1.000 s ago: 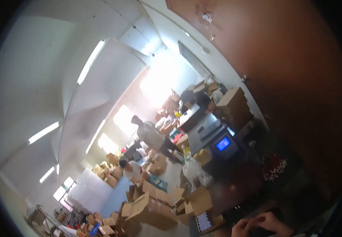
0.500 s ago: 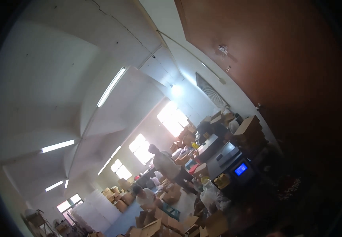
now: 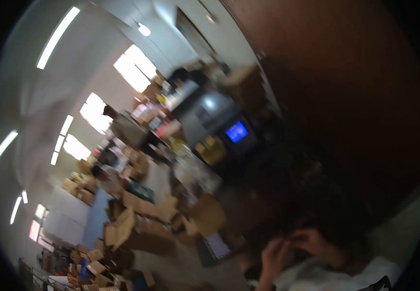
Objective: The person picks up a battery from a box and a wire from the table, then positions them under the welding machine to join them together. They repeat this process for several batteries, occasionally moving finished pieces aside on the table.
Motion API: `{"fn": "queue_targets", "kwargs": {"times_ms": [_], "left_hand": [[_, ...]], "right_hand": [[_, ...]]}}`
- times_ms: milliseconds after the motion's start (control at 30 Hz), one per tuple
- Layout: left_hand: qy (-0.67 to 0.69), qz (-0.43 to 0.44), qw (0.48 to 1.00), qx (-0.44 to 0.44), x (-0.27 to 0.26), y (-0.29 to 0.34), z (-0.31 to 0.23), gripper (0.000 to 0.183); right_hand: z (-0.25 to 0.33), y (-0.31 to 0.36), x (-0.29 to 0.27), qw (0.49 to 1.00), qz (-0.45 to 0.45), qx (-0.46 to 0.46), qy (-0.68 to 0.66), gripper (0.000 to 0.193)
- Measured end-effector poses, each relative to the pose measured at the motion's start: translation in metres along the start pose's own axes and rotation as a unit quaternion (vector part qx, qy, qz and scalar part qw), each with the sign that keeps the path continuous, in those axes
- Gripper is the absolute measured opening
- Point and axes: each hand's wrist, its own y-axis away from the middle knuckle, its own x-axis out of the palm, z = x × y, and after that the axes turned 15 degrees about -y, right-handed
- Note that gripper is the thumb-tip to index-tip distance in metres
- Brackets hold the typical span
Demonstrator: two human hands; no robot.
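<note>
Low at the right of the view, my left hand and my right hand meet in front of my light-coloured clothing. The fingers of both are bent, and their tips come together. Whatever they pinch, if anything, is too small and blurred to make out. Close by on the left is a white patterned flat piece beside an open cardboard box.
A dark machine with a lit blue screen stands beyond my hands, with clear plastic bags next to it. More open cartons crowd the floor. One person stands farther off; another is lower down. A brown panel fills the right.
The view has swung downward and to the right, so the room appears shifted left and up. Both my hands have come into sight at the lower right.
</note>
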Motion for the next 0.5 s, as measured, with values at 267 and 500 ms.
{"fn": "queue_targets", "kwargs": {"times_ms": [267,500], "left_hand": [[0.222,0.045,0.965,-0.131,0.009,-0.009,-0.024,0.008],[0.312,0.043,0.921,-0.231,0.016,-0.018,-0.026,0.009]], "right_hand": [[0.042,0.009,0.001,0.986,-0.017,0.088,-0.137,0.023],[0.047,-0.002,-0.003,0.987,-0.033,0.067,-0.141,0.022]]}}
